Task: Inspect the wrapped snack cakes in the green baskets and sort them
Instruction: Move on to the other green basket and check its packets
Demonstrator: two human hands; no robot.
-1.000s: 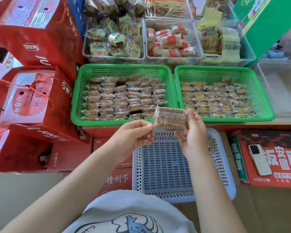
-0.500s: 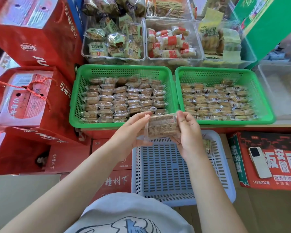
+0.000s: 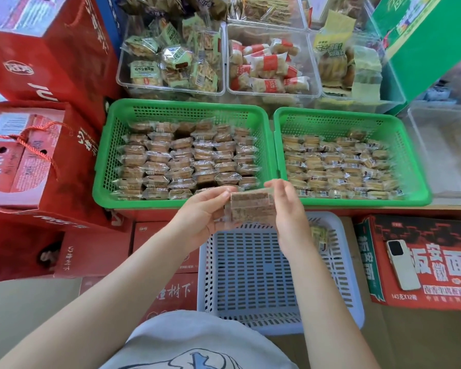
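Observation:
Two green baskets stand side by side on a ledge: the left green basket [image 3: 109, 155] holds rows of several brown wrapped snack cakes, the right green basket [image 3: 413, 155] holds several paler ones. I hold one brown wrapped snack cake [image 3: 250, 206] between both hands, just in front of the left basket's front rim and above a pale blue basket [image 3: 354, 302]. My left hand [image 3: 202, 217] pinches its left end. My right hand [image 3: 288, 211] grips its right end. One wrapped cake [image 3: 319, 237] lies in the blue basket, partly hidden by my right wrist.
Clear bins of other wrapped snacks [image 3: 171, 62] stand behind the green baskets. Red gift boxes [image 3: 35, 155] are stacked at the left. A white phone [image 3: 402, 265] lies on a red noodle carton at the right. A green box [image 3: 431, 41] stands at the back right.
Both hands have lowered the held cake slightly towards me and turned it, bringing it over the blue basket's far rim. The baskets have not moved.

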